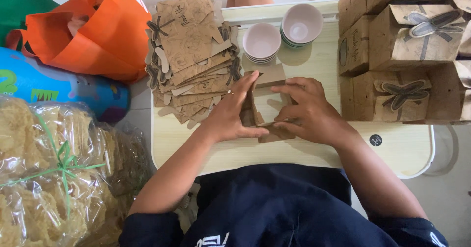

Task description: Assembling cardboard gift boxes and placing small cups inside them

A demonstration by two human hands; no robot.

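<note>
Head view, looking down on a small pale cream tray table (pixel 314 154) with raised rim. Both hands meet at the table's middle on one flat-cut brown kraft cardboard box blank (pixel 267 80), partly folded, its panels standing up between the palms. Left hand (pixel 230 112): fingers together and extended, pressed against the left side panel, thumb lying along the lower edge near the front flap. Right hand (pixel 304 109): fingers slightly curled and close together, tips pressing a flap inward from the right; thumb hidden under the hand, so whether it pinches the card cannot be told. Just left of the hands, touching the table's left edge, lies a fanned stack of unfolded brown printed box blanks (pixel 191 55) with bow-shaped tabs. Behind the hands stand two stacks of small pale pink bowls (pixel 282 33), near each other. Right side of the table: a pile of finished brown gift boxes with paper bow closures (pixel 407 55), stacked two high. Off the table to the left: orange fabric tote bag (pixel 98 31), and a clear plastic bag of pale yellow crackers tied with green ribbon (pixel 59 173). Judgement: the step in hand looks like folding the walls and bottom flaps into shape. The next move would call for holding the walls square while a flap is tucked home, with even pressure so the card does not crease.
</note>
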